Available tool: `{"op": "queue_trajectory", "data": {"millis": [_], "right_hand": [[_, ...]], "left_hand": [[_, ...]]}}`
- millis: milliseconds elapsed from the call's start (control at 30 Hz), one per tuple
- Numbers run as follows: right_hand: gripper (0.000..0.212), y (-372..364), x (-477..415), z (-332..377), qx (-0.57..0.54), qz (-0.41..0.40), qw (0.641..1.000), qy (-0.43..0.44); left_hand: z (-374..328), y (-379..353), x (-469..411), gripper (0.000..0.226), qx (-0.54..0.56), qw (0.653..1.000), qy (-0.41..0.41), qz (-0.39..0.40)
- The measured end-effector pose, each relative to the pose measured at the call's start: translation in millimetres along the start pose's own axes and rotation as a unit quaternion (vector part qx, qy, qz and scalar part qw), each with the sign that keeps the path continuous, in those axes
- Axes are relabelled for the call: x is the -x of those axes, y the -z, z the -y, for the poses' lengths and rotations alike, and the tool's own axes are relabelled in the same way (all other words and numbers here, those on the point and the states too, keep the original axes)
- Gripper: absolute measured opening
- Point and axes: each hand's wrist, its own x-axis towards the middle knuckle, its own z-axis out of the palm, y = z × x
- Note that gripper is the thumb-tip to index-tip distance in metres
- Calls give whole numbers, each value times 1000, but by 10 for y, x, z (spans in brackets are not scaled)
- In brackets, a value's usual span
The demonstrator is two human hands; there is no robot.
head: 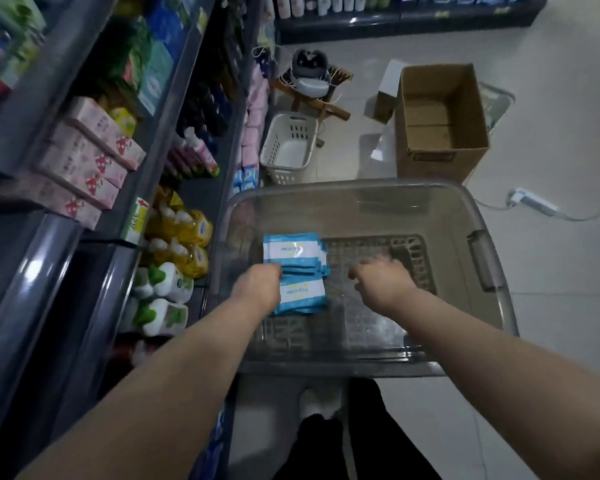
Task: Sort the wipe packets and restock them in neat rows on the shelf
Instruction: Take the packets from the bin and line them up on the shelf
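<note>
We look down into a clear plastic bin (pixel 361 190) that stands just beside the store shelf (pixel 160 140) on our left. The wipe packets, blue and white, are inside the bin at its left side. One small pile of wipe packets (pixel 290 251) lies flat on the bin bottom. A second bundle of packets (pixel 303 294) sits just in front of it, touching it, and overlaps its near edge.

The left hand (pixel 257 285) grips this nearer bundle at its left edge, with the fingers curled round it. The right hand (pixel 381 280) hangs over the bare middle of the bin, near the packets but apart from them. It is blurred and its fingers bend downward. We cannot tell if it holds something or if it is closed.

On the shelf we see pink boxes (pixel 94 150) on an upper level. Yellow pouches (pixel 184 233) and white bottles with green caps (pixel 167 282) stand lower, near the bin.

Behind the bin, on the tiled floor (pixel 551 306), stand an open cardboard box (pixel 440 123) and a white slotted basket (pixel 290 143). A white power strip (pixel 530 202) lies to the right.
</note>
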Motion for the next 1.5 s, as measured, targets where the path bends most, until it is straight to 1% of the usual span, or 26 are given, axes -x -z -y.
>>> {"op": "queue_trajectory", "data": {"millis": [200, 400, 500, 600, 667, 700, 800, 933, 1067, 1167, 1233, 1267, 1333, 1400, 1467, 1500], "right_hand": [[44, -156, -825, 87, -14, -1, 998, 60], [63, -436, -1579, 517, -3, -23, 987, 156], [65, -636, -1762, 616, 4, -21, 987, 157], [63, -757, -1818, 643, 12, -58, 990, 132], [69, -769, -1828, 667, 27, -69, 991, 110], [68, -771, -1831, 673, 27, -72, 992, 99], [53, -763, -1806, 611, 3, -98, 993, 72], [33, -736, -1636, 324, -42, -103, 992, 62], [30, -629, -1405, -57, -70, -73, 994, 46], [27, -513, -1277, -270, -72, -76, 994, 9], [28, -475, -1178, -370, -53, -71, 996, -15], [30, -477, -1120, -401, -43, -65, 997, -21], [35, -538, -1011, -443, -25, -65, 997, -24], [36, -622, -947, -475, -19, -76, 996, -44], [37, -643, -901, -498, -36, -70, 993, -83], [38, -635, -887, -513, -46, -64, 992, -101]], "left_hand": [[79, -339, -315, 38, 52, 994, 91, 6], [206, -686, -509, 29, 133, 982, 133, 17], [253, -816, -530, 31, 151, 977, 147, 11], [270, -892, -574, 35, 144, 979, 147, 16], [274, -926, -619, 36, 141, 979, 144, 20], [267, -927, -640, 36, 141, 979, 144, 21], [234, -916, -685, 34, 156, 978, 141, 19], [200, -910, -749, 34, 152, 980, 122, 22], [122, -928, -835, 35, 95, 989, 109, 41], [57, -972, -931, 34, 32, 996, 72, 50], [24, -1017, -994, 34, -16, 998, 38, 45], [8, -1036, -1022, 33, -34, 999, 23, 29], [-40, -1065, -1073, 34, -62, 997, -23, -49], [-136, -1040, -1124, 39, -83, 984, -103, -116], [-255, -1016, -1241, 51, -110, 963, -206, -136], [-308, -1010, -1326, 55, -142, 948, -252, -135]]}}
